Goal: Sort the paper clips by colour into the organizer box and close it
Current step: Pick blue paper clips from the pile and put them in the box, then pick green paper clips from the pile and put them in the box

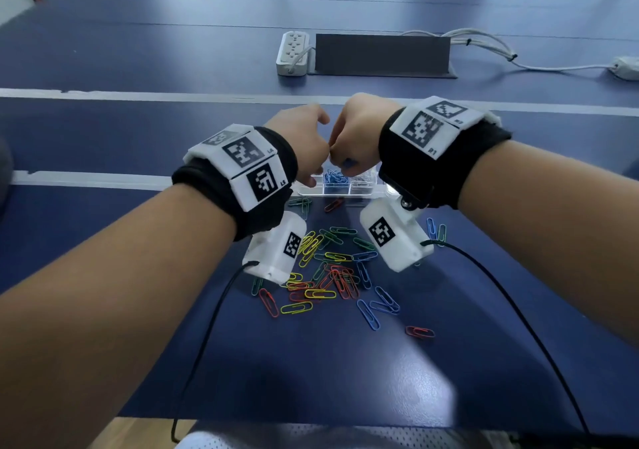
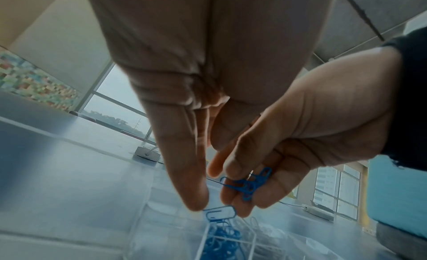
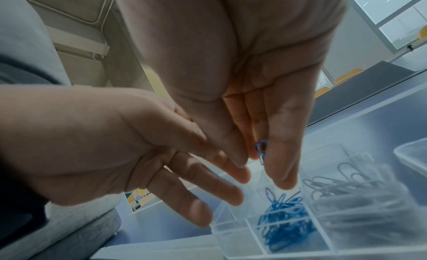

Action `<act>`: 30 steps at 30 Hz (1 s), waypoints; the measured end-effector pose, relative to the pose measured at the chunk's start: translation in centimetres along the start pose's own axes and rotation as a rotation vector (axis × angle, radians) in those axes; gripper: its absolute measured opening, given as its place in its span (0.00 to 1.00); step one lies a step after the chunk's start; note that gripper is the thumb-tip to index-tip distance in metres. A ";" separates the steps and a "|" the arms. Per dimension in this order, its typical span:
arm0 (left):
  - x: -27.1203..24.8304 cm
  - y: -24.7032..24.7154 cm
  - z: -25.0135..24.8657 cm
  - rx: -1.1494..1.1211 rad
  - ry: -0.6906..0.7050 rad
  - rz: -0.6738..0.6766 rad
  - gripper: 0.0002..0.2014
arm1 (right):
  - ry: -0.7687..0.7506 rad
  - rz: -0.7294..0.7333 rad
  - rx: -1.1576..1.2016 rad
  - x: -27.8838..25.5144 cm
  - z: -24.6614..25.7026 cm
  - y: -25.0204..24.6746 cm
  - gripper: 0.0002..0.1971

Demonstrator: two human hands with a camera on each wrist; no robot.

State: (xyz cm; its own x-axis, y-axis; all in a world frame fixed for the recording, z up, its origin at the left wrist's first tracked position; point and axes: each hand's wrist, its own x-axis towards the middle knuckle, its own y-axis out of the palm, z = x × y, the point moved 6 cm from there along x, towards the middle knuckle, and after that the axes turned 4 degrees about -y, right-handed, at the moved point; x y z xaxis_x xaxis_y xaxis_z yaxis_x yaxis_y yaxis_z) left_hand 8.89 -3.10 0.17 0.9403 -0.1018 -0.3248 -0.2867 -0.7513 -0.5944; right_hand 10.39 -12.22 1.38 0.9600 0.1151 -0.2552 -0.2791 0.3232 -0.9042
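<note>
The clear organizer box (image 1: 375,192) lies open on the blue table, mostly hidden under both hands. One compartment holds blue paper clips (image 3: 284,225); the one to its right holds silver clips (image 3: 351,196). My right hand (image 1: 356,137) hovers over the blue compartment with its fingers curled round several blue clips (image 2: 251,183). My left hand (image 1: 304,137) is beside it, touching it, fingers straight and spread (image 3: 196,209). One blue clip (image 2: 221,212) hangs just below the left fingertip, over the box. A loose pile of mixed coloured clips (image 1: 332,268) lies nearer me.
A white power strip (image 1: 293,52) and a dark grey upright panel (image 1: 380,52) stand beyond the box, with white cables (image 1: 484,44) running right. Stray clips lie right of the pile (image 1: 420,331). The table's near edge (image 1: 311,421) is below my forearms.
</note>
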 end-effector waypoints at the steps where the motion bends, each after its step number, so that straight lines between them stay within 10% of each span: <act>1: -0.1 -0.1 0.2 0.021 0.002 -0.002 0.24 | 0.002 0.008 -0.017 0.0 0.1 0.0 0.03; 16: -0.5 -0.4 1.3 0.221 0.078 -0.004 0.24 | 0.011 0.011 0.380 -0.3 -0.3 0.1 0.18; 24: -1.5 0.1 -0.1 0.607 0.234 -0.070 0.20 | -0.122 0.030 -0.164 -2.8 0.1 0.9 0.16; 30: -1.9 0.4 -0.1 0.665 0.275 -0.046 0.20 | -0.144 0.026 -0.133 -3.1 -0.5 0.7 0.19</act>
State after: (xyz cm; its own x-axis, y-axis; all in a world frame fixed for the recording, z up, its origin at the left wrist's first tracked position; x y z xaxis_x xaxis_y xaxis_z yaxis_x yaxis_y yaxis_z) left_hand 6.99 -3.24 0.60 0.9410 -0.3060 -0.1442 -0.2148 -0.2111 -0.9536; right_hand 7.21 -12.78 1.40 0.9370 0.2580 -0.2357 -0.2890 0.1929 -0.9377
